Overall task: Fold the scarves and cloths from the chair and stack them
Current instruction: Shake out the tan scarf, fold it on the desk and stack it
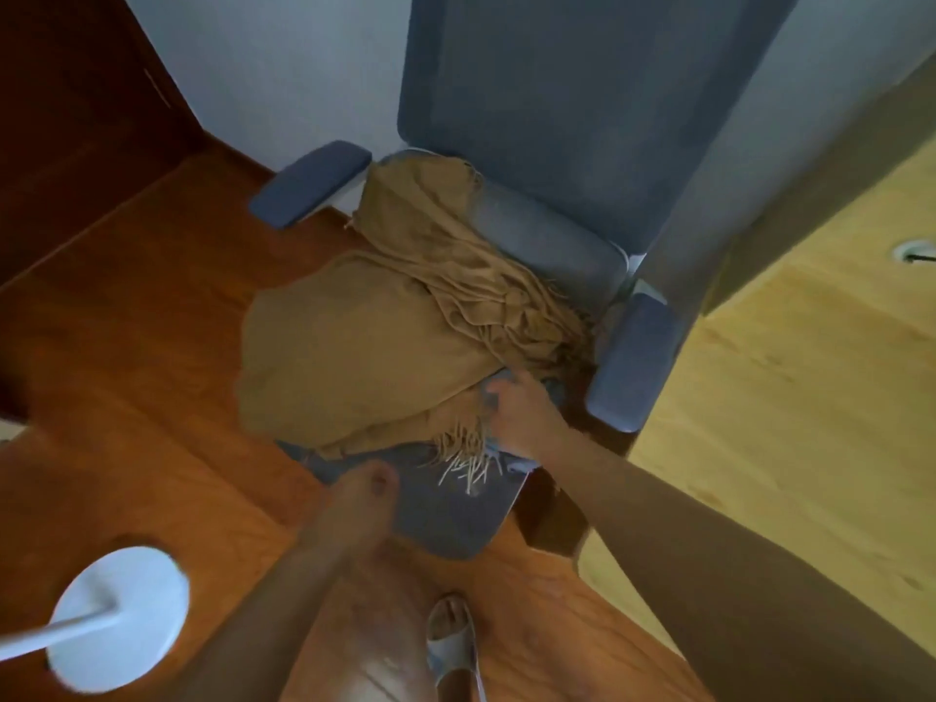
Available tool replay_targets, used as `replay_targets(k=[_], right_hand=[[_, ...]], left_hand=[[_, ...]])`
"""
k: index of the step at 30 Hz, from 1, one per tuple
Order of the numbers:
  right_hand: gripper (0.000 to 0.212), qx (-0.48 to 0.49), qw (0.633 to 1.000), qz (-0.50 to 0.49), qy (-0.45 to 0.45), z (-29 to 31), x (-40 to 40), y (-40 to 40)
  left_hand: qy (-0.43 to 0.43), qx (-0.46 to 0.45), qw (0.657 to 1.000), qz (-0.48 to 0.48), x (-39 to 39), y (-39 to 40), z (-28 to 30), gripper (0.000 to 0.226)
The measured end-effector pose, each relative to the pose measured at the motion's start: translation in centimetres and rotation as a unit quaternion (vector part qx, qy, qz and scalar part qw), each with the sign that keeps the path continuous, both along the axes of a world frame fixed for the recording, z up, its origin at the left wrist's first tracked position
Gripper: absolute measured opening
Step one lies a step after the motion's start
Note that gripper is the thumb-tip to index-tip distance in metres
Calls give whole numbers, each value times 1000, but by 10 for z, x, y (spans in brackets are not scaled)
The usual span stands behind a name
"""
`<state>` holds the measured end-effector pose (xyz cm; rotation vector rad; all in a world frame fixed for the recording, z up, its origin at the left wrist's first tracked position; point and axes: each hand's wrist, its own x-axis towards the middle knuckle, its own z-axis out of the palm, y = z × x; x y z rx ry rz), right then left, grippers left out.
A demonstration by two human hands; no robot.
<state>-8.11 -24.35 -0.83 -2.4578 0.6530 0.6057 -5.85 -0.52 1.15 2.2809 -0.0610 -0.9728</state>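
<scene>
Tan scarf (385, 342) on chair (557, 119)

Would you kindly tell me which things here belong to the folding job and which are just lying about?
Job:
tan scarf, heaped on the chair
grey cloth under it
right hand, gripping the cloth's edge
left hand at the cloth

Lying about:
white stand
desk
slipper

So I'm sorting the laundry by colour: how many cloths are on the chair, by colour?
Tan fringed scarf: 1
Grey-blue cloth under it, gripped by the left hand and the right hand: 1
Total: 2 that show; anything buried under the scarf cannot be seen.
</scene>
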Motion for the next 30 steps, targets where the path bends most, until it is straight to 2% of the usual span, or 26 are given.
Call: replay_targets(k=[3,6,8,10,11,13,16,17,19,21,23,25,27,28,30], right_hand=[[48,-29,998,-26,58,-49,54,-26],[53,-48,994,-51,86,-87,73,-40],[49,-41,995,-94,16,-87,71,-40],[42,75,973,-199,-89,-64,59,-35],[38,167,937,-280,-129,-44,50,-29],[33,323,828,-406,-211,8,21,-20],[32,517,640,-468,-324,94,-36,-13],[35,570,578,-467,-350,123,-56,-13],[37,621,504,-460,-386,177,-99,-12],[36,635,471,-450,-416,224,-140,-11],[40,632,451,-438,-453,264,-178,-21],[45,613,432,-433,-500,303,-217,-46],[50,575,399,-431,-569,341,-262,-84],[51,553,381,-433,-601,358,-288,-105],[53,506,357,-438,-652,384,-345,-147]], left_hand=[[-14,-4,1000,-20,28,-1,-27,22],[-2,-37,999,9,47,-4,-37,20],[4,-41,999,5,48,-4,-36,20],[2,-51,999,0,41,-8,-33,16],[3,-56,998,5,36,-11,-29,15],[-2,-82,997,15,22,-26,-17,13],[-24,-174,984,33,-6,-64,13,15],[-31,-203,978,29,-17,-80,26,30],[-88,-218,972,0,-42,-113,55,81],[-188,-192,963,-18,-69,-144,88,111],[-288,-152,945,-24,-92,-170,120,110],[-361,-95,928,-2,-106,-183,147,85],[-416,-66,907,9,-114,-186,170,48],[-420,-73,905,9,-117,-187,183,34],[-397,-138,907,10,-127,-194,223,26]])
